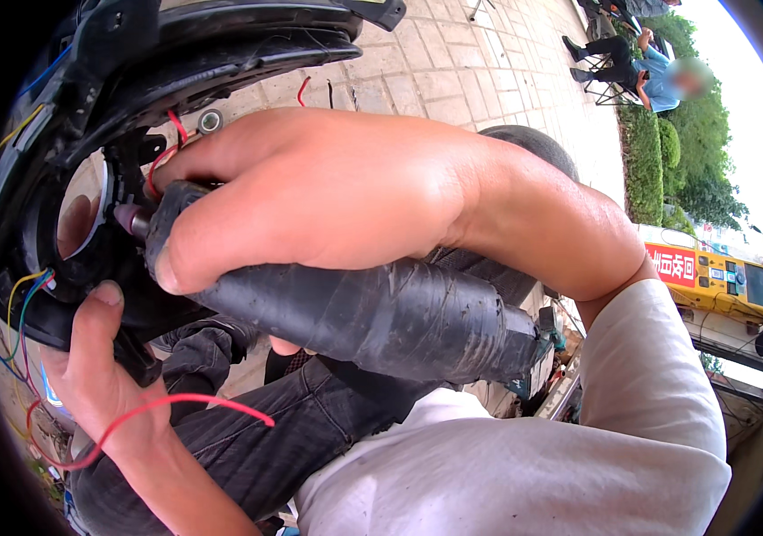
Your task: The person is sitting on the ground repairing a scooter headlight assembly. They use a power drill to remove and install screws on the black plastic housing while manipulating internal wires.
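Observation:
My right hand (310, 192) grips a power tool wrapped in black tape (363, 317), which lies diagonally across the view. Its pinkish rounded bit (133, 217) is at the rim of a round opening in a black plastic housing (33, 223) on the left; whether they touch I cannot tell. My left hand (100, 357) holds the lower part of that housing, thumb upward. Thin coloured wires (20, 304) hang from the housing, and a longer red wire (176, 399) curves over my left hand. My right fingertips are partly hidden behind the tool and housing.
Brick paving (488, 62) lies beyond my hands. A person in a blue shirt (658, 85) sits on a folding chair near a hedge (645, 170). At the right stands a white vehicle carrying a yellow device (725, 286). My legs (256, 447) are beneath the work.

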`<state>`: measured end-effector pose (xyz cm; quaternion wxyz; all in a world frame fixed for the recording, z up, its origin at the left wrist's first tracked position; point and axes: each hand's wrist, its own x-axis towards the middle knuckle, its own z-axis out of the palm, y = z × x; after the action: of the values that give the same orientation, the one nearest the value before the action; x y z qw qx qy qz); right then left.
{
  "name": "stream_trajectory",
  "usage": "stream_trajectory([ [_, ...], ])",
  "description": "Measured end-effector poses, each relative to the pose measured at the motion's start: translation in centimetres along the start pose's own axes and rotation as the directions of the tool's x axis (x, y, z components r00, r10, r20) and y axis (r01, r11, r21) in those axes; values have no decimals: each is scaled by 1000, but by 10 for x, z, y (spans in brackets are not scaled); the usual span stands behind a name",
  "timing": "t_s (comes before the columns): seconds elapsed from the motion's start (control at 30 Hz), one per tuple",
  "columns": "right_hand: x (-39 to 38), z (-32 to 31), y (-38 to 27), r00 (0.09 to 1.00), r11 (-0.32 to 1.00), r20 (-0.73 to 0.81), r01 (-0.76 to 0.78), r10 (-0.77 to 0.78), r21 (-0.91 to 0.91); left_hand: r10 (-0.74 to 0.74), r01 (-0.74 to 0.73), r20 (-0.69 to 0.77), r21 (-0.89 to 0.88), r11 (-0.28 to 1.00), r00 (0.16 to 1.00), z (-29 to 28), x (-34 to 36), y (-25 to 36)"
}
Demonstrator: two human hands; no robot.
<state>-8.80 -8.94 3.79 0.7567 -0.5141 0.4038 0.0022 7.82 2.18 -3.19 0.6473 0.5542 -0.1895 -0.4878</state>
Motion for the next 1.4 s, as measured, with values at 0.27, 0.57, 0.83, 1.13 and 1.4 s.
stream_trajectory([
  [0.27,1,1,-2,1000,1000,-13,-5,5,-12,28,-28,-3,21,999,1000,2,-4,-2],
  [0.57,1,2,-4,999,999,-13,-37,37,32,27,-28,12,39,999,1000,4,-4,-2],
  [0.83,3,-1,-1,999,999,11,-36,36,-6,-26,26,15,25,999,1000,2,-3,-2],
  [1.13,4,1,-1,999,999,0,-37,37,-13,30,-31,8,47,998,1000,5,-5,-2],
  [1.4,0,2,-5,998,998,-20,-58,58,35,40,-40,2,39,998,999,5,-4,-2],
])
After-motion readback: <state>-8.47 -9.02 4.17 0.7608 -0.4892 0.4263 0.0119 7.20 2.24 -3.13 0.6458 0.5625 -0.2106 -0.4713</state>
